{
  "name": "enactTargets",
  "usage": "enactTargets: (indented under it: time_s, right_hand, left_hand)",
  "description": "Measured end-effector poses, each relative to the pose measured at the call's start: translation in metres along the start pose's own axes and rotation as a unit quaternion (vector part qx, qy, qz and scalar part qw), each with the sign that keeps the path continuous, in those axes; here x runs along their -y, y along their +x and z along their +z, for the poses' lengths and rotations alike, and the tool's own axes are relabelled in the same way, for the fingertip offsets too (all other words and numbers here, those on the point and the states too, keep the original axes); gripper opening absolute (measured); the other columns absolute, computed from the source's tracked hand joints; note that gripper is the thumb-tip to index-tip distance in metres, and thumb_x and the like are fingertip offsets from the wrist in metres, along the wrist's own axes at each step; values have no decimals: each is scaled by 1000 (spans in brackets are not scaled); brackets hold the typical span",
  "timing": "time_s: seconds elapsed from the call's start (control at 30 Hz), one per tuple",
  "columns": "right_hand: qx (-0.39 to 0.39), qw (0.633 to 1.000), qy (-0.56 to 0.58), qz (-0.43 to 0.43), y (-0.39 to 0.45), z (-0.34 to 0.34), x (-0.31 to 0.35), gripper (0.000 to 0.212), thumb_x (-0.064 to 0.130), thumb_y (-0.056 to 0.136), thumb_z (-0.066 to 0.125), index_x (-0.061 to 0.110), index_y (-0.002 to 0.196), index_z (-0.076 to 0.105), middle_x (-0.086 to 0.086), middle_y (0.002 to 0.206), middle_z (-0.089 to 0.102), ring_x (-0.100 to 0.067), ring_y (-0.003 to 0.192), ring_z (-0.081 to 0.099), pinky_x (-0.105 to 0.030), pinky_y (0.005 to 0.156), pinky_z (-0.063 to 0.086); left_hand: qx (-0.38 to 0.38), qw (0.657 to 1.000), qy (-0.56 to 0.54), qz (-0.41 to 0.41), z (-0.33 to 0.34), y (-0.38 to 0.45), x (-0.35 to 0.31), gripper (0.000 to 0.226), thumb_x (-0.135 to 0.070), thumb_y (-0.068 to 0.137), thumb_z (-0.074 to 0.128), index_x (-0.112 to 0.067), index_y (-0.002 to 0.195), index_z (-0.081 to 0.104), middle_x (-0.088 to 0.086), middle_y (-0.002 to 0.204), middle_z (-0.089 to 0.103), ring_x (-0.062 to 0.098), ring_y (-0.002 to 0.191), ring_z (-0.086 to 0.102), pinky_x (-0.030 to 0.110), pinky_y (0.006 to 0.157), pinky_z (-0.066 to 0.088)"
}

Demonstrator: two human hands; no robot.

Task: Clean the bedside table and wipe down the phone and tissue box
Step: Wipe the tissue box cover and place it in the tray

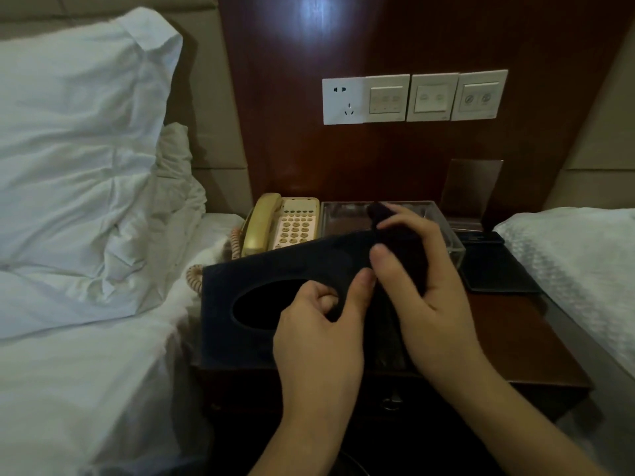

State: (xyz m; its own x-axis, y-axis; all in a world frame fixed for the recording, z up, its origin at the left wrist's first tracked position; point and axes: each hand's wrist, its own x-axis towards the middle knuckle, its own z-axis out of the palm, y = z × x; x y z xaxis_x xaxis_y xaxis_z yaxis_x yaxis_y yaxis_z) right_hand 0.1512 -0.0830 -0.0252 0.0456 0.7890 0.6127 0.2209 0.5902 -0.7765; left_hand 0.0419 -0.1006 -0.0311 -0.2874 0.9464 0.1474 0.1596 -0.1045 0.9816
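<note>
Dark wooden bedside table [508, 338] between two white beds, tissue box up front.

The dark tissue box [240, 280] sits tilted under both hands: left hand [319, 328] hooks into its oval opening, right hand [422, 276] clutches a dark cloth [395, 238] against it; cream phone [280, 225] just behind.

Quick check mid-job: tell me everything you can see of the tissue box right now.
The tissue box is dark navy, matte and fabric-like, with an oval opening on top that shows only black inside. It is tilted up over the front-left of the bedside table, hiding part of the phone. The left hand grips the opening's rim; the right hand presses a dark cloth on its right end.
</note>
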Motion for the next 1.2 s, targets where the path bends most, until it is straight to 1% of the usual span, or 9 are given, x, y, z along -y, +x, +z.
enactTargets:
  time_s: [0.2, 0.33, 0.5, 0.67, 0.83, 0.93, 1.03, 1.13, 1.2]
  right_hand:
    - [23, 998, -40, -40, -54, 16, -10, 26, 38, 89, 60, 44, 114, 55, 24, 147, 42, -4, 141, 37, -14, 110, 30]
    - [-76, 996, 9, -42, -29, 12, -5, 19, 31, 92, 58, 33, 110, 58, 23, 131, 55, -3, 127, 52, -14, 98, 42]
    - [-124, 988, 84, 27, -11, -2, 4, 8, 29, 93, 60, 28, 101, 62, 17, 97, 66, -1, 89, 65, -11, 68, 50]
    - [-137, 981, 124, 63, -12, -15, 8, 20, 37, 92, 55, 22, 102, 65, 5, 99, 69, -9, 92, 68, -18, 71, 53]
    - [-175, 971, 136, 95, -1, -27, 8, 33, 55, 92, 48, 31, 105, 66, 7, 102, 71, -8, 96, 68, -27, 78, 56]
    - [-157, 976, 119, 98, -2, -29, 5, 40, 56, 92, 41, 30, 115, 61, 9, 103, 69, -6, 94, 67, -19, 76, 53]
    - [-120, 988, 65, 70, -15, -23, -5, 30, 61, 96, 41, 48, 122, 49, 20, 111, 61, -2, 99, 62, -16, 79, 49]
    - [-36, 998, 15, 44, -44, -5, -15, 33, 59, 89, 47, 59, 121, 42, 38, 136, 42, 7, 131, 42, -16, 102, 40]
    - [29, 998, -51, -5, -65, 7, -21, 36, 62, 92, 48, 59, 126, 38, 34, 151, 27, 1, 146, 24, -21, 113, 31]
  left_hand:
    - [-44, 999, 4, 18, -13, 14, 1, 37, -58, 82, 67, -22, 74, 66, -11, 60, 68, 0, 58, 64, 20, 61, 44]
    - [-4, 999, -43, 17, -10, 6, -9, 38, -59, 77, 68, -21, 75, 70, -10, 64, 72, 0, 60, 67, 14, 58, 48]
    - [88, 996, -26, 16, -5, -2, -9, 30, -48, 79, 77, -18, 79, 76, -7, 77, 77, 9, 74, 74, 39, 76, 62]
    - [168, 985, -15, 39, -6, -1, -9, 24, -45, 81, 76, -24, 91, 73, -14, 90, 77, 0, 86, 73, 29, 82, 57]
    - [221, 970, 61, 81, -3, 3, -8, 45, -56, 85, 68, -16, 70, 53, -14, 62, 58, -1, 60, 55, 27, 61, 44]
    - [202, 977, 54, 34, 4, 0, -7, 51, -57, 88, 66, -17, 64, 46, -12, 54, 43, 4, 53, 44, 31, 55, 38]
    - [187, 978, -73, -55, 13, -4, -2, 36, -49, 89, 66, -18, 72, 60, -10, 66, 62, 6, 66, 63, 24, 63, 47]
    - [134, 970, -170, -113, 19, 1, 3, 27, -39, 96, 59, -16, 95, 73, -6, 88, 79, 6, 83, 74, 18, 72, 54]
    - [99, 966, -193, -143, 15, 8, 2, 27, -36, 98, 55, -16, 96, 73, -8, 78, 78, -1, 70, 72, 10, 58, 50]
